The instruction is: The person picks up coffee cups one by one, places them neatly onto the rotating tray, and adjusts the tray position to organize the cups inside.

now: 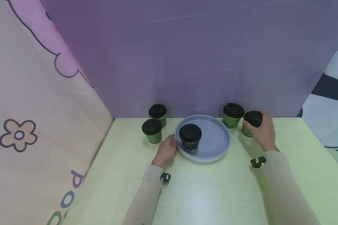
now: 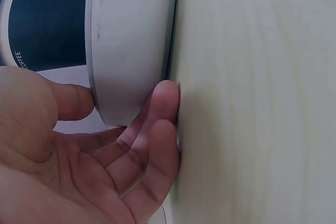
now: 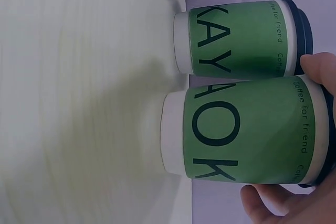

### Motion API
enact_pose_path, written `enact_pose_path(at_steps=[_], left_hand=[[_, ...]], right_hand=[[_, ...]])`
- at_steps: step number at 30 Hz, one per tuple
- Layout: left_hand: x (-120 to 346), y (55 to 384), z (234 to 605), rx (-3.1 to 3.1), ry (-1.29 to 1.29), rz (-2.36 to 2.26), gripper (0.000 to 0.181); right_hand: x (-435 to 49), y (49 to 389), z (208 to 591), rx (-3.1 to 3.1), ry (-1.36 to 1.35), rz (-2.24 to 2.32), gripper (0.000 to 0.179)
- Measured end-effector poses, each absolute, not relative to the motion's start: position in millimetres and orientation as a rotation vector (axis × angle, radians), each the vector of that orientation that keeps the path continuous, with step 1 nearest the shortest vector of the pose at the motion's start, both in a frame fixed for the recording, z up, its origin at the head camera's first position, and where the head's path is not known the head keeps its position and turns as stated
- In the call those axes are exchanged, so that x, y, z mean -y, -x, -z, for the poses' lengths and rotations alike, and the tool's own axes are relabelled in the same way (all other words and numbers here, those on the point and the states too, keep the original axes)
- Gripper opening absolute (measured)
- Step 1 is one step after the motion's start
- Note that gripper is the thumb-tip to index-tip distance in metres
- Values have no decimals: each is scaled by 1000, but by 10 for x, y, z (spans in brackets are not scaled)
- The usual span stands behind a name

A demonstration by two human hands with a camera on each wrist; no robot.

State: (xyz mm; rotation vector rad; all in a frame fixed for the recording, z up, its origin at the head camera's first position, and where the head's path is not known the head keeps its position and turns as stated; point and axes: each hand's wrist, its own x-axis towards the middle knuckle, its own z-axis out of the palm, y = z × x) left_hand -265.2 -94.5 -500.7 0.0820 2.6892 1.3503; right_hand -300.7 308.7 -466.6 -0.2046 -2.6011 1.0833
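A round grey tray [image 1: 215, 137] lies on the table, bearing a dark paper coffee cup [image 1: 190, 136] with a black lid on its left side. At the tray's left edge, my left hand [image 1: 165, 150] grips the rim. In the left wrist view the thumb is on the upper rim and the curled fingers [image 2: 165, 100] are low against the tray's side wall. My right hand [image 1: 264, 132] holds a green paper coffee cup [image 3: 252, 129] by its black lid, thumb on one side and fingers on the other. The cup is upright, right of the tray.
Another green cup [image 1: 232, 117] stands between the held cup and the tray. Left of the tray are two more lidded green cups, a front one [image 1: 153, 131] and a back one [image 1: 158, 113]. Behind the table [image 1: 202, 193] rises a purple backdrop [image 1: 197, 56].
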Motion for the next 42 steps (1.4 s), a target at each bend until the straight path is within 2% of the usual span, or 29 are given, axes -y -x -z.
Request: enact_pose_path(at_steps=[42], left_hand=[[959, 2627, 4956, -2648, -87, -1353, 53]], right_hand=[[-2994, 2804, 4735, 2432, 248, -1211, 87]])
